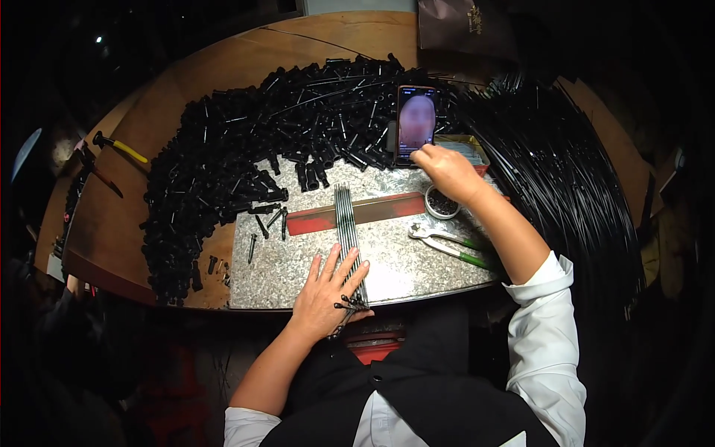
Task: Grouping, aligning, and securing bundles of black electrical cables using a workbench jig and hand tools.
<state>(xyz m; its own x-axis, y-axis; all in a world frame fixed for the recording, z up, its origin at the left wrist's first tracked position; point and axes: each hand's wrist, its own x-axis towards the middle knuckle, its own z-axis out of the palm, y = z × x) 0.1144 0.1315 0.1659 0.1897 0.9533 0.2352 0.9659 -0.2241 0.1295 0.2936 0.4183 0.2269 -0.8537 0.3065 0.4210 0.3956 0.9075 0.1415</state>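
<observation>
My left hand [325,292] lies with its fingers spread across a row of thin dark metal rods [345,216] at the front edge of the speckled board. Small black knobs cluster at the rods' near ends, by my thumb. The rods' far part crosses a flat red and brown strip [313,219]. My right hand [449,173] is at the lower edge of an upright phone [417,119], its fingers curled together with the tips over the bottom of the screen. Whether anything is between those fingers is hidden.
A large heap of black tubular parts [216,149] curves along the back and left. Long black rods [555,171] fill the right. Green-handled pincers [454,244] lie below a round cup of small dark pieces [442,203]. A yellow-handled tool [126,149] rests far left.
</observation>
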